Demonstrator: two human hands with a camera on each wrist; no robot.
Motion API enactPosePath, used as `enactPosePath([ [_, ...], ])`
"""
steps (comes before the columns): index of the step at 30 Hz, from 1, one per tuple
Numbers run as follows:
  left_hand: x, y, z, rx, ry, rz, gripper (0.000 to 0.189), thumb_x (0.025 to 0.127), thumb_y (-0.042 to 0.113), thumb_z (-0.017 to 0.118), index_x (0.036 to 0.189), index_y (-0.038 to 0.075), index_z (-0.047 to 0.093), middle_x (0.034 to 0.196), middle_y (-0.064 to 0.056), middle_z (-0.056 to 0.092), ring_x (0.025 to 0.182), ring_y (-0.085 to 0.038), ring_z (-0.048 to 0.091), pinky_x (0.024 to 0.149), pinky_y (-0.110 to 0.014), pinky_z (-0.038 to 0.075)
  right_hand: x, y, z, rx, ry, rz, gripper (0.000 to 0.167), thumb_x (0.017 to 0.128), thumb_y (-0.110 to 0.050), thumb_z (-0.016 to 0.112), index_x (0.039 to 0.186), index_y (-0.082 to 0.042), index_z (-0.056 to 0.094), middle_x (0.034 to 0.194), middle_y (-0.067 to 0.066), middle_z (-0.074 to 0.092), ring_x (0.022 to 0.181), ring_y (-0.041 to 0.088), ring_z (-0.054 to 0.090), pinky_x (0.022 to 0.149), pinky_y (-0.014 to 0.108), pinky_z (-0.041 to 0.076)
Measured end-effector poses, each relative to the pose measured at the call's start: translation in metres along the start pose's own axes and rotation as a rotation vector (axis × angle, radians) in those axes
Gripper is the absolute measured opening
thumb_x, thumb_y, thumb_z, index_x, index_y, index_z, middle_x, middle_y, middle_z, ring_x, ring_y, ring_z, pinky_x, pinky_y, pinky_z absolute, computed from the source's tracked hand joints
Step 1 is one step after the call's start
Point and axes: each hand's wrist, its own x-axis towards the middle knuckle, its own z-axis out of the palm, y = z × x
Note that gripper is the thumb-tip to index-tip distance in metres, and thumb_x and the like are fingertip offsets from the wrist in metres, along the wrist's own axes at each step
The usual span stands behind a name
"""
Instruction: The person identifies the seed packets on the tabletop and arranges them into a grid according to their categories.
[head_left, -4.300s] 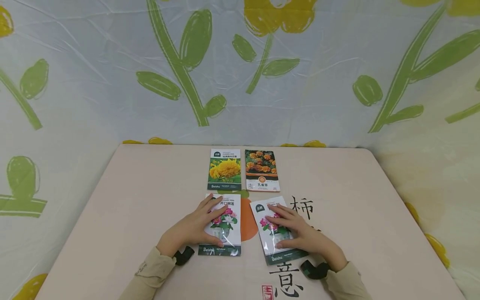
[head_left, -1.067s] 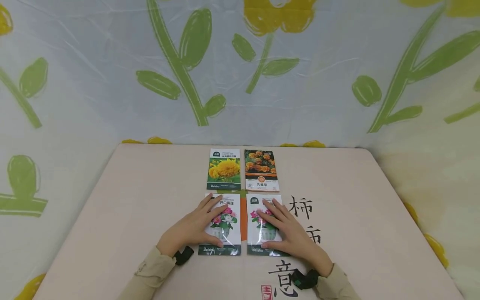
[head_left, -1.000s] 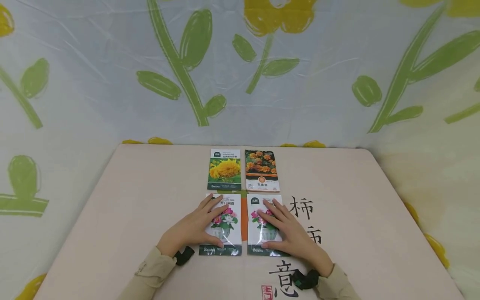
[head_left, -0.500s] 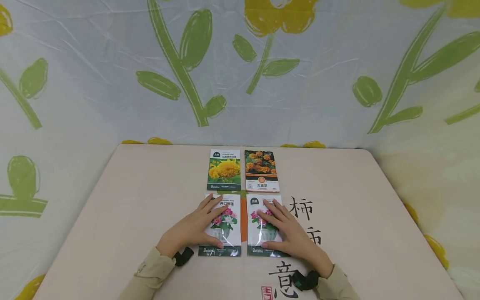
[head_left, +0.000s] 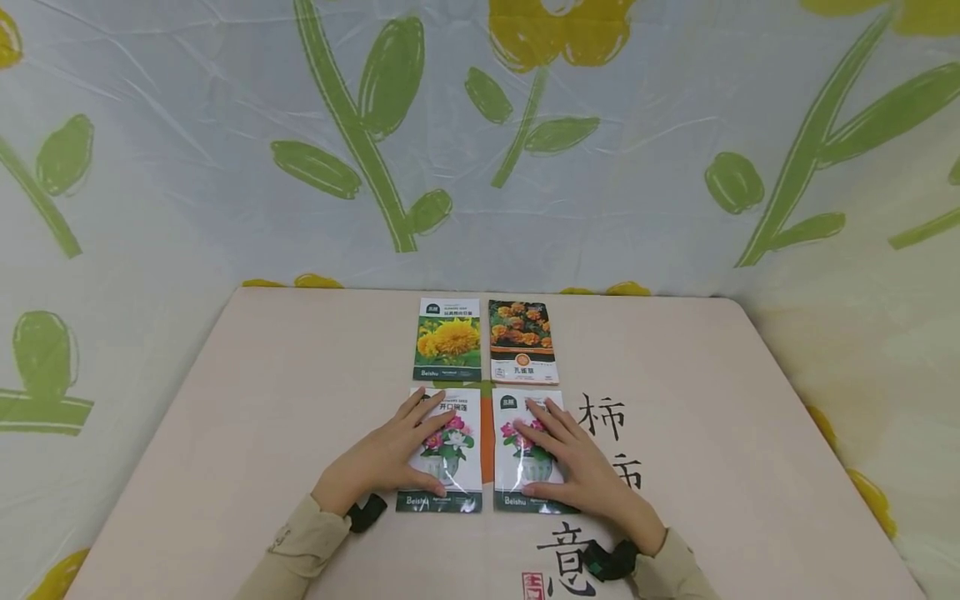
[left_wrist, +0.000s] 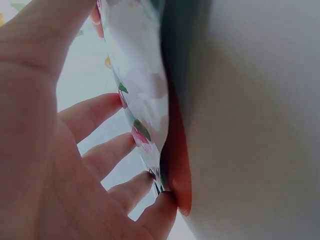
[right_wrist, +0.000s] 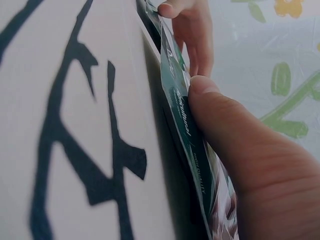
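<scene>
In the head view, two seed packets picturing potted water lilies lie side by side on the table. My left hand rests on the left lily packet, fingers spread and tips touching its face. On the right lily packet lies my right hand, likewise spread, its thumb near the dark bottom band. The left wrist view has several fingertips against the packet, whose edge stands slightly off the table. The right thumb touches the other packet's green band in the right wrist view.
Behind the lily packets lie a yellow-flower seed packet and an orange marigold packet, forming a two-by-two block. The pale table cover bears black brush characters. A flower-print cloth hangs around the table.
Since the earliest frame, the right lily packet has moved left and turned from tilted to straight, with my right hand on it. My left hand and the back packets have stayed put.
</scene>
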Motion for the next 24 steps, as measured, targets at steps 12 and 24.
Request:
enactPosePath([
  [12,-0.0006,-0.0012,0.0038,0.002,0.005,0.003,0.108,0.070,0.073,0.072,0.158,0.025,0.029,0.167,-0.001,0.010,0.151,-0.035,-0.002,0.106,-0.060,0.038,0.0003,0.0000,0.0000,0.014,-0.006,-0.005,0.084,0.081,-0.059,0.073,0.151,-0.022,0.045,0.162,0.010,0.026,0.148,0.044,0.015,0.107,0.072,0.023],
  [24,0.0015,0.0007,0.0025,0.019,0.003,-0.003,0.110,0.069,0.072,0.073,0.158,0.026,0.028,0.167,0.001,0.011,0.152,-0.035,-0.001,0.106,-0.061,0.038,0.0003,0.0006,-0.0028,0.030,-0.012,-0.005,0.085,0.079,-0.059,0.075,0.151,-0.022,0.045,0.163,0.011,0.024,0.148,0.044,0.013,0.108,0.072,0.021],
])
